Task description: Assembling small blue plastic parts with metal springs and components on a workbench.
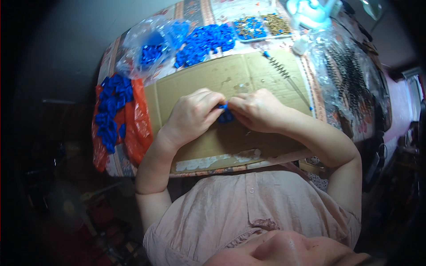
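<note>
Over the middle of a sheet of brown cardboard (208, 82), my left hand (195, 110) and my right hand (258, 110) meet at the fingertips. Both are closed in a pinch on one small blue piece (226, 117), which hangs between them. Fingers cover much of it, so its exact kind is hard to make out. To the right of my right hand, a thin rod with a dark spring coil (278, 67) and blue ends lies slantwise on the cardboard.
Blue pieces (206, 42) are heaped behind the cardboard, beside a clear plastic bag (133, 37). Blue strips (113, 99) lie on a red bag (138, 119) at left. Farther back are brass-coloured small parts (276, 24). Dark coiled rods (348, 73) lie in clear plastic at right.
</note>
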Motion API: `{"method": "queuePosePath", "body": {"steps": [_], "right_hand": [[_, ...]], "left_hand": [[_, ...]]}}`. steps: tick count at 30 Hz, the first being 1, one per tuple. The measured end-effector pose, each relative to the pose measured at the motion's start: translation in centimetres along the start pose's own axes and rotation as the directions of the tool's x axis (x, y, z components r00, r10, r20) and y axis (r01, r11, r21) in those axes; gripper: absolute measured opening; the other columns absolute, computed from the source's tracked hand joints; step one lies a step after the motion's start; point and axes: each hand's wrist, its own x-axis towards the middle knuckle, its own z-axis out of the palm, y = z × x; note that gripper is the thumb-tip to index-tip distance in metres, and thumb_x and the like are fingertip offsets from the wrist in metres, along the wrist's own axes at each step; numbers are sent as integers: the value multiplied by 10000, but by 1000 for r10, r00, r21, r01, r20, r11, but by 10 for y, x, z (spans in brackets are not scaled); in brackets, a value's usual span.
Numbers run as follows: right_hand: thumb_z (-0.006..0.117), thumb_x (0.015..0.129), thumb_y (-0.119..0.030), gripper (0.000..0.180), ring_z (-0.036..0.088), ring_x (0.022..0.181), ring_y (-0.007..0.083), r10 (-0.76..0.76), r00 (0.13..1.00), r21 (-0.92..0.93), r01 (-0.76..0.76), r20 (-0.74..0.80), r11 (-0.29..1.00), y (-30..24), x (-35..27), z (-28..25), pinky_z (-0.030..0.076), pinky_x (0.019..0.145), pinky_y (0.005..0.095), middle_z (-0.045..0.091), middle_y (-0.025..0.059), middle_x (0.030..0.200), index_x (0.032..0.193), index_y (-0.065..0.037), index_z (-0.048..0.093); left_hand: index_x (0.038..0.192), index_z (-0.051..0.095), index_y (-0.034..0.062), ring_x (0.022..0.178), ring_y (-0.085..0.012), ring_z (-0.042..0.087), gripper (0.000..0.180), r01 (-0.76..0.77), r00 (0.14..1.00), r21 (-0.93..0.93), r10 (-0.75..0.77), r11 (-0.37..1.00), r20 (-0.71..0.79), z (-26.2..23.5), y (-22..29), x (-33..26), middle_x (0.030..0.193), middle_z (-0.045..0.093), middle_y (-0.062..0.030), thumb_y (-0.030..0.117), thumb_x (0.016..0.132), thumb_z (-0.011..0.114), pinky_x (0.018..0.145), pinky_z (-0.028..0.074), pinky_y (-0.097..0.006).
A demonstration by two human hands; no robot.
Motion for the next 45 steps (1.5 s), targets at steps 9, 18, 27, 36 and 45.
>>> {"method": "queuePosePath", "body": {"steps": [9, 18, 27, 36, 45], "right_hand": [[534, 839, -164, 141, 672, 704, 319, -6, 999, 29, 4, 37, 1000, 3, -2, 2, 525, 603, 438, 659, 141, 763, 921, -58, 576], [534, 842, -169, 161, 653, 648, 301, -75, 997, -92, 75, 0, 993, 1, -3, 12, 500, 539, 424, 637, 107, 745, 958, -58, 525], [577, 803, -145, 214, 660, 667, 341, -92, 995, 32, 94, -39, 995, 4, -4, 13, 501, 567, 443, 654, 139, 743, 962, -24, 504], [570, 805, -161, 240, 647, 632, 353, -64, 998, 44, 65, -8, 997, 1, 0, 12, 486, 540, 461, 640, 140, 709, 980, -25, 477], [535, 826, -185, 181, 613, 552, 305, -193, 972, -73, 184, -136, 980, -3, 1, 22, 453, 457, 440, 584, 93, 684, 941, -69, 457]], "left_hand": [[893, 579, 22, 735, -301, 619, 161, 159, 986, -126, -151, 979, 76, 1, 6, 4, 814, 604, -140, -4, 766, 675, 654, 491, -383], [873, 579, 4, 700, -263, 628, 157, 191, 981, -136, -183, 972, 72, 1, 11, 6, 801, 600, -137, -32, 758, 679, 635, 507, -348], [849, 566, 2, 694, -246, 631, 164, 219, 974, -113, -211, 969, 83, 1, 12, 6, 789, 607, -132, -37, 745, 687, 633, 508, -338], [848, 591, -2, 708, -235, 644, 177, 209, 978, -161, -203, 965, 57, -1, 2, 1, 788, 621, -130, -41, 724, 710, 642, 516, -321], [879, 625, -7, 730, -153, 659, 141, 323, 945, -367, -320, 872, 71, 4, -8, 0, 802, 638, -79, -58, 754, 664, 661, 524, -275]]}}
